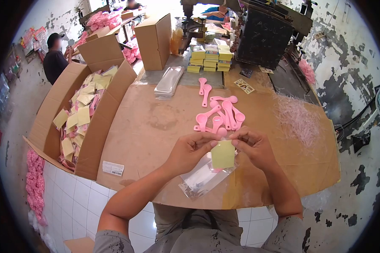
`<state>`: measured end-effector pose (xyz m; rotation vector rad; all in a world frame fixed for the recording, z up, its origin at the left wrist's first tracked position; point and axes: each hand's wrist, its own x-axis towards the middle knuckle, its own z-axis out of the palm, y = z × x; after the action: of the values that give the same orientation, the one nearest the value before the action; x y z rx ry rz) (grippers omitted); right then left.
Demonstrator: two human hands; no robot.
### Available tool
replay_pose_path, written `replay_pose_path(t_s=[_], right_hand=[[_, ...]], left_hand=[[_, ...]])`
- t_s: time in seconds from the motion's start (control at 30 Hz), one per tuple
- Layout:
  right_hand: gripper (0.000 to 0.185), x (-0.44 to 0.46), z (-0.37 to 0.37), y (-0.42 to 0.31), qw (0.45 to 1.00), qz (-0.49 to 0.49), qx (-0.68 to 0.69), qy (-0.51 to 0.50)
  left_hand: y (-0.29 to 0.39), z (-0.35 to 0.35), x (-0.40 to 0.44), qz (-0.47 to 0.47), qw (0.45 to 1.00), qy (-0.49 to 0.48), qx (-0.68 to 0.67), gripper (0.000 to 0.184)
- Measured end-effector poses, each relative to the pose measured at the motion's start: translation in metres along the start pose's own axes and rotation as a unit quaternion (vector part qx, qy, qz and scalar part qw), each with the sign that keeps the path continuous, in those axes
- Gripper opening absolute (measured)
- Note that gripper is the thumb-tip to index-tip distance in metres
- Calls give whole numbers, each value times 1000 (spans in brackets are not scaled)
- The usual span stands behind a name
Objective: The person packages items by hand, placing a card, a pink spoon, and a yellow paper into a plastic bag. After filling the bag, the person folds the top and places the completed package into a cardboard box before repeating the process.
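Grips of left hand point(197, 146) and right hand point(252, 147) pinch a pale-yellow rectangular card point(223, 154) by its far corners. Pink plastic spoons point(229, 114) lie beyond.

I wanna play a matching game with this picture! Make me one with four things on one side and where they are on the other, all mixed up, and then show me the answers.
Things:
1. Pink spoons
2. Yellow card
3. Barcode label
4. Thin, tangled strips

Places:
A. Near the front edge of the table, close to the big open box
B. In a messy heap on the right side of the table
C. Between the left hand and the right hand
D. Mostly bunched together just beyond the hands

Right pairs: 1-D, 2-C, 3-A, 4-B
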<state>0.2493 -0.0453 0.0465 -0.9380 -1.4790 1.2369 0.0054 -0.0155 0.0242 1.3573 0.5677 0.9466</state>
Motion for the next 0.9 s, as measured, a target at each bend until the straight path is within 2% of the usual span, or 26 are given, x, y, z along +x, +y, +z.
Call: replay_pose_path(t_s=[0.17, 0.33, 0.43, 0.47, 0.53, 0.57, 0.63, 0.73, 0.9], right_hand=[[13, -1, -5, 3, 999, 35, -2, 0], [15, 2, -9, 15, 1000, -13, 10, -10], [16, 3, -11, 7, 999, -24, -25, -26], [16, 3, -13, 4, 998, -28, -40, -34], [15, 4, -17, 9, 999, -14, 15, -50], [15, 4, -19, 11, 997, -7, 43, -59], [13, 3, -18, 11, 999, -4, -11, -40], [11, 3, -14, 15, 998, -20, -50, -25], [13, 3, -14, 17, 999, -5, -48, -26]], left_hand=[[4, 0, -4, 22, 998, 27, 50, 24], [1, -6, -5, 26, 998, 3, 60, 25], [6, -12, -6, -30, 996, -10, 79, 25], [6, -12, -6, -27, 999, -9, 30, 25], [7, -12, -4, -20, 998, -7, -67, 25], [7, -12, -4, -28, 997, -6, -67, 26], [5, -12, -2, -45, 997, -4, -67, 27], [-3, -12, -1, -18, 1000, -3, 19, 27], [4, -10, -1, -48, 998, -19, 20, 29]])
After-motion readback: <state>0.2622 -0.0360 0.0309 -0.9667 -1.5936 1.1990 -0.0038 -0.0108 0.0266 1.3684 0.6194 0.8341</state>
